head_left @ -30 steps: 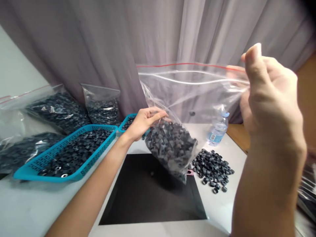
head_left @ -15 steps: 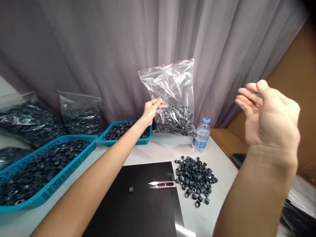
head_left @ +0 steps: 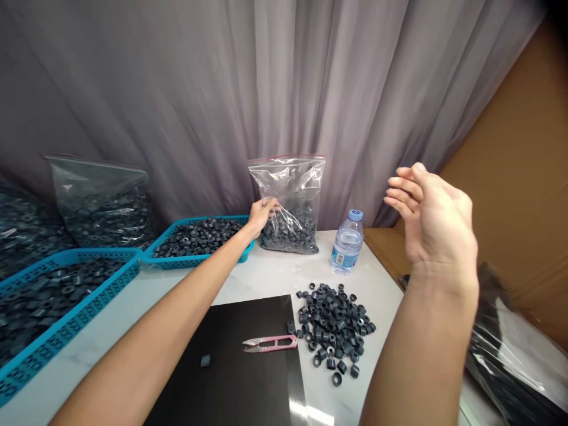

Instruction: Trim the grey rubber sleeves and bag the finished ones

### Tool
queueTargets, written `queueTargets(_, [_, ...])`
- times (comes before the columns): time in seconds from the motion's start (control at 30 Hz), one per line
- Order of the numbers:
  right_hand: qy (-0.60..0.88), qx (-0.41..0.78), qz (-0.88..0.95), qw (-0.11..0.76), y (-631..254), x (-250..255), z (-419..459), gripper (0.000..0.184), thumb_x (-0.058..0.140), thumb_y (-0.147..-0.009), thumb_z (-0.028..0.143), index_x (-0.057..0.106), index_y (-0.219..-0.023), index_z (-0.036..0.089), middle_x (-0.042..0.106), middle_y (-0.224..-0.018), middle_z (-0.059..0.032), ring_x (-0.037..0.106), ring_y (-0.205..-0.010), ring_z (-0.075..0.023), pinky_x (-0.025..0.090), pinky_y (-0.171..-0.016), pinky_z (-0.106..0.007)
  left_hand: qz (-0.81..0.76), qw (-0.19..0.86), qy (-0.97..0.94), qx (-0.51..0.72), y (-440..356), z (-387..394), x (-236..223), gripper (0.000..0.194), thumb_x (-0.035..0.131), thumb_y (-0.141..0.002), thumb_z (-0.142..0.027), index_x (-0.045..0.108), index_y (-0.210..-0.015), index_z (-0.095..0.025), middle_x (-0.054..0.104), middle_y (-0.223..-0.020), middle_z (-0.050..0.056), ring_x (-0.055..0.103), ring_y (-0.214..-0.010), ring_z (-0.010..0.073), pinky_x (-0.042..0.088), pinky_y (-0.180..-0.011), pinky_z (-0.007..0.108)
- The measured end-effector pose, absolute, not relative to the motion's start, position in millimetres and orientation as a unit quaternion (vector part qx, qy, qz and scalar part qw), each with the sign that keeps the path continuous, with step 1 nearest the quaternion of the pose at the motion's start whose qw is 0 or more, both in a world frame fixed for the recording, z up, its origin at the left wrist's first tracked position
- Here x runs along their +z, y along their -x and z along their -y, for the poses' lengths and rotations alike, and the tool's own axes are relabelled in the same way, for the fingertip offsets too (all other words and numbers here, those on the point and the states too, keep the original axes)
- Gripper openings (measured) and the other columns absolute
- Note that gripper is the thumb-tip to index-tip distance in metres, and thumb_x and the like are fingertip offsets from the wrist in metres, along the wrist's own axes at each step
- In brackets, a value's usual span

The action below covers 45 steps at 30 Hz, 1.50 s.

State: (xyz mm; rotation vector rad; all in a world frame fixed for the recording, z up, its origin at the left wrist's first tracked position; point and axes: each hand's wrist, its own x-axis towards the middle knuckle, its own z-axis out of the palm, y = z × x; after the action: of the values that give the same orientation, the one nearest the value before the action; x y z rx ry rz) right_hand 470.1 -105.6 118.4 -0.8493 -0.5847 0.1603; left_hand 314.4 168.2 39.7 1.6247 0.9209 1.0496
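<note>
My left hand [head_left: 261,213] reaches far across the table and grips a clear zip bag [head_left: 290,198] partly filled with small black rings. The bag stands upright on the white table [head_left: 270,278] against the curtain, between a teal basket [head_left: 199,239] and a water bottle [head_left: 347,243]. My right hand [head_left: 432,219] is raised in the air at the right, fingers loosely curled and apart, holding nothing. Below it a loose pile of black rings [head_left: 332,327] lies on the table.
A pink thread snipper [head_left: 268,342] and a single ring [head_left: 205,360] lie on a black mat [head_left: 235,367]. A second teal basket [head_left: 53,307] of rings sits at left, with filled bags [head_left: 104,204] behind. Dark plastic bags [head_left: 510,361] lie at the right edge.
My right hand let go of the bag's top and drew back. My left hand carried the bag away from me and set it down by the curtain. The snipper came into view.
</note>
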Motion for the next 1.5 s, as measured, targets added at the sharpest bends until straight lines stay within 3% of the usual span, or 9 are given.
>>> queueTargets(0.37, [0.426,0.089,0.305,0.847,-470.1,112.5,101.0,0.014,0.071,-0.090,0.028,0.073,-0.081,0.018,0.068,-0.073,-0.0007,0.063,-0.059,-0.0070,0.055,-0.056,-0.016,-0.426,0.309,-0.756,0.388,-282.6,-165.5,60.4,0.038,0.064,-0.097,-0.036,0.060,-0.130,-0.016,0.063,-0.130,0.011,0.065,-0.110,0.0252,0.058,-0.092,0.047])
queueTargets(0.5, [0.432,0.094,0.318,0.839,-466.8,111.9,96.2,0.015,0.072,-0.089,0.030,0.072,-0.081,0.017,0.068,-0.073,-0.0010,0.062,-0.058,-0.0069,0.054,-0.055,-0.016,-0.380,0.230,-0.808,0.388,-231.8,-106.7,64.3,0.030,0.069,-0.092,-0.026,0.060,-0.119,-0.017,0.064,-0.111,0.006,0.063,-0.100,0.0201,0.053,-0.093,0.039])
queueTargets(0.6, [0.429,0.091,0.330,0.836,-458.0,116.0,91.1,0.016,0.073,-0.086,0.030,0.072,-0.081,0.015,0.068,-0.071,-0.0016,0.061,-0.057,-0.0073,0.052,-0.053,-0.017,-0.342,0.215,-0.852,0.333,-169.7,-43.3,49.0,0.014,0.068,-0.091,-0.032,0.064,-0.101,-0.022,0.063,-0.091,0.000,0.061,-0.090,0.0183,0.049,-0.089,0.034])
queueTargets(0.7, [0.440,0.087,0.346,0.824,-441.6,123.3,84.8,0.016,0.072,-0.087,0.028,0.072,-0.079,0.013,0.067,-0.069,-0.0026,0.059,-0.054,-0.0073,0.049,-0.051,-0.019,-0.350,0.175,-0.895,0.213,-108.5,12.4,23.8,0.016,0.057,-0.098,-0.040,0.064,-0.102,-0.026,0.063,-0.101,0.001,0.060,-0.098,0.0205,0.046,-0.091,0.035])
queueTargets(0.8, [0.467,0.078,0.398,0.786,-420.2,130.4,79.3,0.017,0.067,-0.090,0.025,0.072,-0.082,0.011,0.068,-0.069,-0.0040,0.059,-0.054,-0.0079,0.048,-0.052,-0.022,-0.390,0.219,-0.884,0.134,-70.8,44.9,0.7,0.024,0.050,-0.102,-0.048,0.063,-0.106,-0.028,0.062,-0.106,0.001,0.061,-0.099,0.0196,0.049,-0.089,0.033])
queueTargets(0.97, [0.518,0.089,0.552,0.647,-387.5,134.2,78.2,0.021,0.066,-0.094,0.031,0.072,-0.088,0.012,0.070,-0.072,-0.0039,0.062,-0.060,-0.0103,0.050,-0.062,-0.027,-0.389,0.252,-0.876,0.131,-60.2,59.8,-25.1,0.034,0.059,-0.097,-0.051,0.063,-0.121,-0.029,0.062,-0.114,0.003,0.063,-0.102,0.0208,0.052,-0.092,0.034])
queueTargets(1.07, [0.546,0.109,0.633,0.538,-372.4,131.8,79.2,0.029,0.068,-0.094,0.043,0.073,-0.094,0.015,0.072,-0.078,-0.0039,0.065,-0.070,-0.0134,0.050,-0.068,-0.029,-0.357,0.233,-0.888,0.171,-63.5,62.2,-33.2,0.024,0.061,-0.097,-0.043,0.068,-0.114,-0.027,0.065,-0.110,0.003,0.064,-0.099,0.0209,0.053,-0.091,0.035])
queueTargets(1.27, [0.533,0.169,0.669,0.489,-339.0,120.6,73.2,0.021,0.079,-0.086,0.039,0.072,-0.083,0.019,0.067,-0.073,-0.0019,0.055,-0.066,-0.0150,0.039,-0.061,-0.029,-0.342,0.255,-0.872,0.238,-60.4,65.1,-32.6,0.016,0.058,-0.100,-0.036,0.071,-0.105,-0.029,0.069,-0.109,0.002,0.067,-0.098,0.0195,0.055,-0.088,0.033])
queueTargets(1.5, [0.564,0.242,0.783,0.102,-292.7,98.9,65.5,0.038,0.072,-0.090,0.046,0.067,-0.122,0.025,0.072,-0.103,-0.0086,0.066,-0.087,-0.0238,0.046,-0.072,-0.032,-0.388,0.307,-0.788,0.367,-63.2,74.2,-30.4,0.014,0.068,-0.094,-0.037,0.071,-0.103,-0.027,0.074,-0.095,-0.001,0.070,-0.084,0.0172,0.057,-0.080,0.030])
